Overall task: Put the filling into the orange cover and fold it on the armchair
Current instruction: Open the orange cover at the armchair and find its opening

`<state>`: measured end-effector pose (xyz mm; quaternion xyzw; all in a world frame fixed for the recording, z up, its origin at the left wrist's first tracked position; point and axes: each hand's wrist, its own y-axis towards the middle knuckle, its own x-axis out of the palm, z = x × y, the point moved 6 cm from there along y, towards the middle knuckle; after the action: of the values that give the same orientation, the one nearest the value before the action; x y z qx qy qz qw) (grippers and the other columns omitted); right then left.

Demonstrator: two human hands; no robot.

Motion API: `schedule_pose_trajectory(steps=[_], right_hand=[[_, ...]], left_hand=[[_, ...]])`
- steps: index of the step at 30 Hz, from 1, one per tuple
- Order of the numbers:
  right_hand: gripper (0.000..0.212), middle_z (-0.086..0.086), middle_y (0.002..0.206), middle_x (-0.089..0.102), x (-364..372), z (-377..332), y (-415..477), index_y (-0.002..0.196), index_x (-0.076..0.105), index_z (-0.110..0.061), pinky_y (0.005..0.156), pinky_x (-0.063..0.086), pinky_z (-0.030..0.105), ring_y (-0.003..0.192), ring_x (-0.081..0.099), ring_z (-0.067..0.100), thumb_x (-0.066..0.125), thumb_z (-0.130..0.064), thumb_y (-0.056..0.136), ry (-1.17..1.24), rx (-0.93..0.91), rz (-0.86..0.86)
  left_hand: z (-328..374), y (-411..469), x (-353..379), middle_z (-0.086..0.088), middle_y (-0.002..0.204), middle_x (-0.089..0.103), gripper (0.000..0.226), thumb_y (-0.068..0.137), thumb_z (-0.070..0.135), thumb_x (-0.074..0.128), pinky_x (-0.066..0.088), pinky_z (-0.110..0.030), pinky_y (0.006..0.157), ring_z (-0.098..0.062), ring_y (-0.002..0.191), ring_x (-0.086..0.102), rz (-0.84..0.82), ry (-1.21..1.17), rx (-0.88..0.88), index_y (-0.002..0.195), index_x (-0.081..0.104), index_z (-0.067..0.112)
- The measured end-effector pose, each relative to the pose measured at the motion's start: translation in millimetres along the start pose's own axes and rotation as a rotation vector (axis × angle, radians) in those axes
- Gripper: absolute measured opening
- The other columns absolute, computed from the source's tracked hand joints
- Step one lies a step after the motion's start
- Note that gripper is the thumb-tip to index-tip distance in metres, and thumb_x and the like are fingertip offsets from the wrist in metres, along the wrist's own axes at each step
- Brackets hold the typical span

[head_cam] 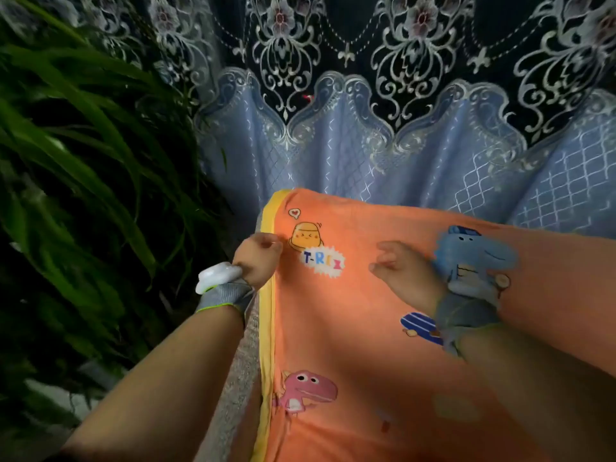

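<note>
While left fingers [266, 241] clamp orange cover [360, 331], right fingers [388, 253] loosely curled — curtain [333, 145], plant [83, 161] beyond.

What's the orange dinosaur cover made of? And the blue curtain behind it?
The orange cover looks like soft woven cloth, probably cotton: matte, gently creased, with printed cartoon dinosaurs. The curtain looks like shinier, likely synthetic fabric: its pale blue part gleams with a diamond pattern, and silvery embroidery edges the dark part.
</note>
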<state>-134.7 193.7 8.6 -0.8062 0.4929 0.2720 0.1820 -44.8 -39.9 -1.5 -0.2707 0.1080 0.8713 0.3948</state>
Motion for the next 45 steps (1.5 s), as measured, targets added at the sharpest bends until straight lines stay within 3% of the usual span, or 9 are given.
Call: schedule_pose_trajectory(steps=[9,19,22,26,29,31,35,40,45], right_hand=[[0.046,0.015,0.101,0.063,4.8,-2.1,51.0,0.128,0.05,-0.007,0.078,0.038,0.021,0.084,0.054,0.019,0.061,-0.014,0.085,-0.086,-0.006,0.071],[0.043,0.002,0.088,0.053,7.2,1.8,62.9,0.124,0.055,-0.011,0.085,0.044,0.031,0.083,0.057,0.026,0.063,-0.019,0.083,-0.174,0.002,0.102],[0.043,0.0,0.09,0.052,5.3,0.2,63.7,0.125,0.055,-0.012,0.087,0.044,0.032,0.088,0.06,0.029,0.063,-0.019,0.083,-0.189,-0.005,0.102],[0.048,-0.002,0.088,0.053,7.5,0.1,63.6,0.128,0.052,-0.013,0.083,0.042,0.028,0.083,0.052,0.016,0.065,-0.02,0.081,-0.186,-0.004,0.056],[0.054,-0.007,0.074,0.051,9.7,1.3,62.5,0.132,0.047,-0.015,0.077,0.039,0.024,0.081,0.053,0.015,0.066,-0.02,0.082,-0.138,0.022,-0.016],[0.055,-0.01,0.073,0.05,9.4,2.8,62.5,0.133,0.045,-0.015,0.074,0.038,0.022,0.08,0.053,0.014,0.066,-0.02,0.082,-0.111,0.037,-0.038],[0.053,0.0,0.085,0.055,7.4,2.2,59.6,0.132,0.045,-0.012,0.073,0.04,0.02,0.079,0.053,0.014,0.065,-0.018,0.083,-0.018,0.084,-0.071],[0.035,0.006,0.09,0.058,-10.2,-14.2,49.4,0.118,0.056,-0.007,0.069,0.043,0.024,0.073,0.057,0.015,0.062,-0.012,0.084,0.045,0.054,0.004],[0.012,0.005,0.082,0.063,-55.9,-52.5,26.3,0.09,0.067,-0.002,0.069,0.04,0.018,0.076,0.054,0.012,0.059,-0.008,0.084,0.032,-0.127,0.356]], left_hand=[[18.3,73.2,8.4,-0.014,0.125,0.058,0.051,0.085,0.03,0.057,0.043,-0.036,0.1,-0.032,0.116,0.054,0.014,0.002,-0.052,0.131,0.046,0.011],[24.3,98.1,12.5,-0.013,0.131,0.056,0.055,0.084,0.03,0.062,0.04,-0.034,0.104,-0.03,0.122,0.052,0.08,-0.025,-0.005,0.133,0.046,0.009],[25.4,107.2,9.5,-0.012,0.125,0.06,0.053,0.081,0.03,0.067,0.043,-0.026,0.096,-0.027,0.113,0.058,0.07,-0.143,-0.037,0.128,0.053,0.009],[27.6,111.9,11.4,-0.003,0.089,0.064,0.028,0.081,0.028,0.069,0.046,-0.013,0.052,-0.015,0.071,0.058,-0.007,-0.402,-0.133,0.101,0.068,0.009],[36.2,113.1,6.5,-0.003,0.094,0.061,0.051,0.075,0.041,0.072,0.047,-0.022,0.074,-0.018,0.083,0.059,-0.02,-0.367,-0.192,0.109,0.066,0.005],[40.7,113.6,9.5,-0.007,0.103,0.066,0.065,0.058,0.055,0.078,0.051,-0.033,0.091,-0.024,0.092,0.064,-0.119,-0.325,-0.245,0.1,0.067,0.006],[57.5,104.0,14.6,-0.012,0.1,0.07,0.041,0.059,0.045,0.077,0.052,-0.043,0.093,-0.028,0.094,0.067,-0.325,-0.375,-0.155,0.08,0.066,0.013],[94.9,50.9,19.3,-0.007,0.072,0.058,0.007,0.088,0.009,0.051,0.051,-0.019,0.057,-0.014,0.058,0.059,-0.534,-0.725,-0.081,0.09,0.056,0.011],[104.7,-1.0,22.4,0.001,0.052,0.06,0.009,0.083,0.004,0.05,0.048,-0.016,0.049,-0.007,0.045,0.056,-0.645,-0.852,-0.037,0.078,0.056,0.009]])
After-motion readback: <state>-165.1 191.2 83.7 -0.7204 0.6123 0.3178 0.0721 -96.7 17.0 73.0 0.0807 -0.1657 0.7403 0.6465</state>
